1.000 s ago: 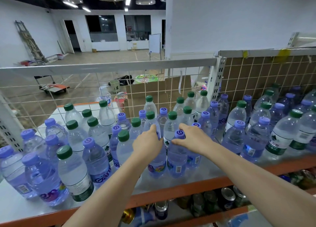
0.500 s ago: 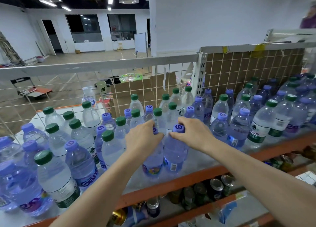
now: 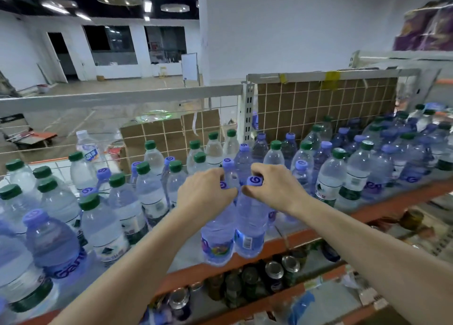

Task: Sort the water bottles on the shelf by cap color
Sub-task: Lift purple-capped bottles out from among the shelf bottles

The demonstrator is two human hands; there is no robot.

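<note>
Several water bottles with green caps and purple caps stand mixed on the orange-edged shelf (image 3: 402, 197). My left hand (image 3: 203, 192) grips the neck of a purple-cap bottle (image 3: 217, 239) at the shelf's front edge. Beside it, my right hand (image 3: 274, 187) grips the neck of a second purple-cap bottle (image 3: 250, 229), whose cap shows between my fingers. The two bottles touch side by side. A green-cap bottle (image 3: 103, 229) stands to the left, and another green-cap bottle (image 3: 331, 177) to the right.
A white wire grid (image 3: 61, 138) backs the shelf on the left, and a brown gridded panel (image 3: 318, 104) on the right. Cans (image 3: 272, 273) fill the lower shelf. A strip of bare shelf surface lies in front of my arms.
Both hands have drawn their purple-cap bottles toward the front edge of the shelf. The view has swung to the right, showing more of the right-hand bottles.
</note>
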